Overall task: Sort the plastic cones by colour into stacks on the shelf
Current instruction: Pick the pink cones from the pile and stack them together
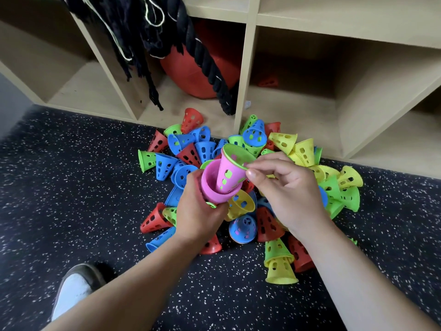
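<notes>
Reaching in from the bottom of the view, both bare forearms met over the pile of cones (167, 163) on the floor (71, 187). The left hand (200, 213) was curled round the narrow end of the outer pink cone (208, 185), gripping it with its wide mouth tilted up and to the right. The right hand (286, 187) came in from the other side with its wrist bent. Its thumb and forefinger pinched the rim of the inner pink cone (230, 173) and the other fingers were loosely folded behind. That cone's narrow end sat inside the mouth of the outer one, and a green cone (238, 155) was nested in it (its colour showed at the rim and through the holes).

The cones were smooth, thin-walled plastic with flared rims and rows of small rounded cut-outs. The red, blue, green and yellow ones lay jumbled on their sides just in front of the shelf (248, 68). The shelf was pale, matte wood-look board divided into open compartments. One red cone (268, 81) lay at the back of a compartment. In the next compartment, a thick black twisted rope (202, 56) hung across an orange-red ball (186, 77). The floor was black rubber flecked with white, and a grey and white shoe (74, 290) rested on it at lower left.
</notes>
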A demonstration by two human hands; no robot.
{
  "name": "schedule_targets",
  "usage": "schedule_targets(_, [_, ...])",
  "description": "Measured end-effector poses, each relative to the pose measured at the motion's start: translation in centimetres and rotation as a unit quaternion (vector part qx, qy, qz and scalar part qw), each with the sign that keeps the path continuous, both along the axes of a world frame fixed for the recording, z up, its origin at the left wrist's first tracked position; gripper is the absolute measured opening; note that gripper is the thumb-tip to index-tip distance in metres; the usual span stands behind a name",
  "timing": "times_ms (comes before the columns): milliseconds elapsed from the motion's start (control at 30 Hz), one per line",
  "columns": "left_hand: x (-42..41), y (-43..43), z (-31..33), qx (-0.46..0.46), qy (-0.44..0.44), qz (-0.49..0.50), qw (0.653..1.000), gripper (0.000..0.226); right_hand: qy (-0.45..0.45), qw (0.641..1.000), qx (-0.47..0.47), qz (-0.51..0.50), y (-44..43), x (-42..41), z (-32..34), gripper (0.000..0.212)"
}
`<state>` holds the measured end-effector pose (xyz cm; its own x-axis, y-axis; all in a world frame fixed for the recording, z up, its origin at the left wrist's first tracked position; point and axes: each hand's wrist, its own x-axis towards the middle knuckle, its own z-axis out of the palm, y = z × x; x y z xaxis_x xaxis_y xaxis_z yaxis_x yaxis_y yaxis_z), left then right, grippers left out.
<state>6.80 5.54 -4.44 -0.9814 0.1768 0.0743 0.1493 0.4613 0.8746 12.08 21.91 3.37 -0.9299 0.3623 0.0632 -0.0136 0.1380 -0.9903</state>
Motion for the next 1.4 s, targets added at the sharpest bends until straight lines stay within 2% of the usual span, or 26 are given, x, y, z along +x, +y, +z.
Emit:
schedule_targets(133, [0.0,-0.1,-0.1,-0.006,0.001,-0.002,1.000,0.065,-0.001,1.000,-0.008,0.011,0.2,0.0,0.5,0.010])
schedule_targets(333, [0.0,-0.2,-0.2,-0.019,0.001,-0.004,1.000,0.063,-0.018,0.997,0.053,0.044,0.0,0.2,1.1,0.012])
schedule_targets(567, [-0.1,-0.3,-0.1,-0.027,-0.004,0.003,1.000,0.062,-0.026,0.996,0.077,0.024,0.2,-0.1,1.7,0.012])
schedule_targets(800, [0.0,-0.2,0.0,-0.024,0.006,-0.007,1.000,0.061,-0.060,0.989,0.119,0.063,-0.8,-0.2,1.9,0.011])
schedule_targets(1067, [-0.2,-0.3,0.1,-0.020,0.011,-0.011,1.000,0.063,-0.002,0.997,0.081,0.015,-1.4,-0.1,1.8,0.013])
schedule_targets(1167, [-0.1,-0.4,0.2,-0.014,0.005,-0.006,1.000,0.065,0.044,0.998,0.044,-0.028,-1.6,0.1,2.0,0.010])
schedule_targets(1233, [-0.1,-0.5,0.2,-0.005,0.006,-0.004,1.000,0.063,0.084,0.992,0.015,-0.096,-1.3,-0.1,2.4,0.009])
schedule_targets(1300, [-0.3,-0.7,0.1,0.000,0.009,0.002,1.000,0.064,0.113,0.975,0.009,-0.189,-0.1,-0.4,2.6,0.010])
schedule_targets(1400, [-0.6,-1.1,0.0,0.012,0.009,0.009,1.000,0.069,0.106,0.941,0.013,-0.322,2.8,-0.3,2.0,0.005])
